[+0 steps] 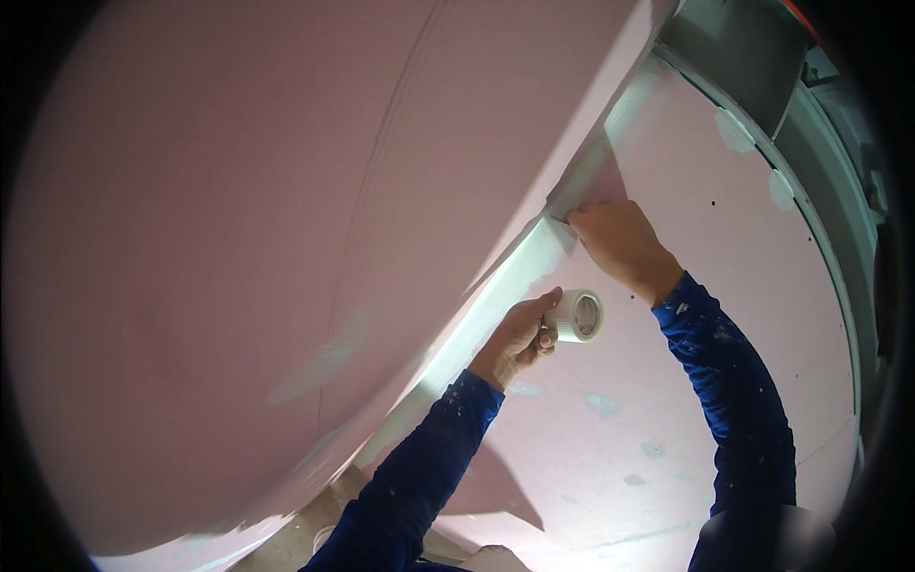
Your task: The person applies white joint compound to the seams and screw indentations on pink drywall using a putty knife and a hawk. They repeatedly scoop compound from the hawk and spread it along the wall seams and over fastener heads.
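My left hand [521, 336] is closed round a roll of white ribbed tape [578, 316], its round end with a reddish label facing right. Higher up and to the right, my right hand [621, 246] has its fingers bent together at the inside corner where two pink wallboards meet. Whatever those fingertips pinch, if anything, is too small to make out. Along that corner runs a pale whitish strip [519, 265], passing just above my left hand. Both blue sleeves carry white specks.
A large pink board [210, 238] fills the left side. The other pink board [743, 315] has whitish filler patches [734, 131] and small dark dots. A metal edge and grey framing [820, 124] curve along the right. Brownish floor [310, 520] shows at the bottom.
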The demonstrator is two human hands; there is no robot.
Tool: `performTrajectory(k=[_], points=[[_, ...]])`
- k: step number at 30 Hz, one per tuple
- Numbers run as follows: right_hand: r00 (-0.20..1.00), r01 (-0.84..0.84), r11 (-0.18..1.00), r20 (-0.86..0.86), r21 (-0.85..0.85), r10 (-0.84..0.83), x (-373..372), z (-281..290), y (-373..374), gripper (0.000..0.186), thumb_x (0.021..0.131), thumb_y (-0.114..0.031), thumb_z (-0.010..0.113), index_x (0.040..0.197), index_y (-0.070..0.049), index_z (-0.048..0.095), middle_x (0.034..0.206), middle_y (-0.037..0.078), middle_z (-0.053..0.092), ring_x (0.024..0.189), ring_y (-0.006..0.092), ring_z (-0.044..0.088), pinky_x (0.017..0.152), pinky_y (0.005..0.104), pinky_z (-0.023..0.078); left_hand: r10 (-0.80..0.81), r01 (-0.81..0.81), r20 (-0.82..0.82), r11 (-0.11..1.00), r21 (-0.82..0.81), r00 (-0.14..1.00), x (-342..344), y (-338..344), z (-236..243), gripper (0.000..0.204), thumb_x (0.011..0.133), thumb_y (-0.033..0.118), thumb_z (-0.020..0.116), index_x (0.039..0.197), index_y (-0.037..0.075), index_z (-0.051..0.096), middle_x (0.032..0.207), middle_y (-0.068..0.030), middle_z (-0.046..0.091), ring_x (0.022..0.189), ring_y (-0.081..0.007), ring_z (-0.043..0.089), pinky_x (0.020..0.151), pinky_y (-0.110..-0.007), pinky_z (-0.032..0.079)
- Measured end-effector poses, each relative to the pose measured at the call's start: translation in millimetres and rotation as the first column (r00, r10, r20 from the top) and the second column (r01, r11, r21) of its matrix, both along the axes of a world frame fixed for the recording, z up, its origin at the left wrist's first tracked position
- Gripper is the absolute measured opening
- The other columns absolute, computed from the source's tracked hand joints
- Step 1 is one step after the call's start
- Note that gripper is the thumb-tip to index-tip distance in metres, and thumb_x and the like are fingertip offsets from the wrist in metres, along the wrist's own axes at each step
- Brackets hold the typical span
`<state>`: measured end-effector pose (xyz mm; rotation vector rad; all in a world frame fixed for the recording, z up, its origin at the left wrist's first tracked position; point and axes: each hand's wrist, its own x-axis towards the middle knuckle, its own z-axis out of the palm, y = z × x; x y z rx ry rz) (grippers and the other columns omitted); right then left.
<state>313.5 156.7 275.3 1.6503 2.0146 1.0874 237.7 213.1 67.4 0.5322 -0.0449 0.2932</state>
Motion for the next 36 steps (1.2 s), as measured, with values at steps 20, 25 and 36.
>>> performTrajectory(k=[20,25,36], points=[[0.999,-0.033,0.999,-0.016,-0.014,0.033,-17,3,3,0.007,0.090,-0.010,0.064,0.092,-0.005,0.069,0.081,0.014,0.071,0.079,0.0347,0.071,0.069,0.0455,0.056,0.088,-0.088,-0.064,0.996,0.006,0.994,2,1,-4,0.037,0.105,0.040,0.064,0.101,0.003,0.060,0.072,0.0011,0.050,0.048,-0.0059,0.042,0.044,-0.024,0.033],[1.000,0.014,1.000,0.013,-0.004,-0.014,-3,-1,8,0.007,0.090,-0.009,0.063,0.088,-0.006,0.069,0.081,0.014,0.071,0.079,0.0352,0.072,0.070,0.0455,0.057,0.153,-0.149,-0.043,0.985,0.083,0.987,-6,-5,1,0.038,0.105,0.041,0.063,0.101,0.003,0.061,0.071,0.0009,0.051,0.046,-0.0060,0.043,0.042,-0.024,0.034],[0.990,0.138,0.990,0.031,-0.030,-0.137,-5,-12,6,0.010,0.091,-0.007,0.063,0.088,-0.003,0.072,0.083,0.018,0.073,0.080,0.0352,0.074,0.073,0.0432,0.058,0.465,-0.450,0.026,0.841,0.300,0.885,-34,-7,5,0.045,0.106,0.045,0.060,0.093,0.001,0.062,0.064,-0.0001,0.052,0.041,-0.0069,0.041,0.036,-0.024,0.032]])
